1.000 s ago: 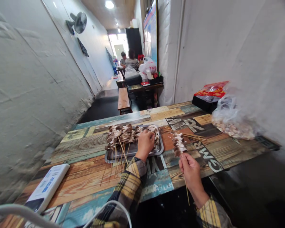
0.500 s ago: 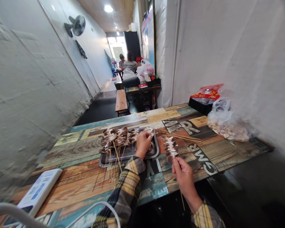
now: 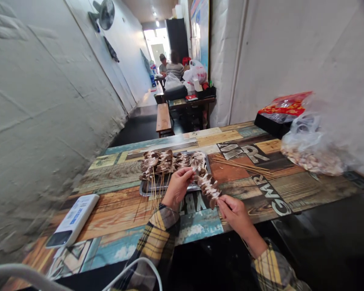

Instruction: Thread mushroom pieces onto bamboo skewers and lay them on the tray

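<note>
My right hand (image 3: 234,212) pinches the lower end of a skewer of mushrooms (image 3: 208,186), grey-brown with white stems, which slants up to the left. At its upper end my left hand (image 3: 179,186) is closed, thumb and fingers together on a mushroom piece; the fingers partly hide it. Behind my left hand lies a metal tray (image 3: 145,189) bearing several finished mushroom skewers (image 3: 156,161), their bare sticks pointing toward me over the rim. Loose mushroom pieces (image 3: 197,157) sit at the tray's right end.
Bare bamboo sticks (image 3: 245,166) lie right of the tray. A plastic bag of mushrooms (image 3: 314,151) and a black box (image 3: 271,124) with a red packet stand at the right wall. A white power bank (image 3: 74,220) with a cable lies left. Two people sit farther back.
My left hand has come from the tray to the skewer's upper end. The skewer in my right hand has tilted to the left. The whole view has shifted slightly.
</note>
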`<state>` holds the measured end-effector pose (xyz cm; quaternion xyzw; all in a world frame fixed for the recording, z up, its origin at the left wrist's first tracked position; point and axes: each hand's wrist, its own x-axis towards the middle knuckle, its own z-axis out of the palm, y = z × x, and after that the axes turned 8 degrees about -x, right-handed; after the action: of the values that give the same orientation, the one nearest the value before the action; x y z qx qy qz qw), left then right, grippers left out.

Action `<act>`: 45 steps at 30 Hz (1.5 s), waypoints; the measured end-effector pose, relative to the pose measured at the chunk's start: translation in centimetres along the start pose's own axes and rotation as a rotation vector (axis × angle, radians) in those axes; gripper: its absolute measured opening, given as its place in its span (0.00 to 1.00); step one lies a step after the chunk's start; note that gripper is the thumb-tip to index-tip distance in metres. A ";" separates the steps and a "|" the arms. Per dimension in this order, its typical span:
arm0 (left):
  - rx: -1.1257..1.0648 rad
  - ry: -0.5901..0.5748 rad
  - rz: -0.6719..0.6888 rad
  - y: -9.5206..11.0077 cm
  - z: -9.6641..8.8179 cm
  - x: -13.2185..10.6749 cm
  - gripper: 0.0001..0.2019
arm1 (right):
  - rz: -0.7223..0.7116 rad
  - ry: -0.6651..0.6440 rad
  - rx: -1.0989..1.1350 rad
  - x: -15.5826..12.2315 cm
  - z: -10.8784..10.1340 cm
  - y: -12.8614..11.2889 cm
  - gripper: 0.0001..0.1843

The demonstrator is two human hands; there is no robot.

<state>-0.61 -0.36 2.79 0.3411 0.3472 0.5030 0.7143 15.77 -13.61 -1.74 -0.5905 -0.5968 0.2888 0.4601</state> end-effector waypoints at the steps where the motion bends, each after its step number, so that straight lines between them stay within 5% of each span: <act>1: 0.003 0.002 0.002 -0.1 -0.1 -0.1 0.14 | -0.012 -0.015 -0.019 0.0 0.1 -0.1 0.19; 20: 0.153 -0.061 0.093 -1.2 -0.2 -0.5 0.09 | -0.008 -0.025 -0.194 0.0 0.8 -0.1 0.18; 45: 0.146 0.010 0.081 -1.3 0.0 -0.6 0.07 | 0.012 -0.020 -0.188 0.0 1.1 0.2 0.18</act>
<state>-0.16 -1.25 1.74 0.4035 0.3723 0.5064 0.6650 14.88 -13.39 -2.32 -0.6318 -0.6223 0.2399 0.3949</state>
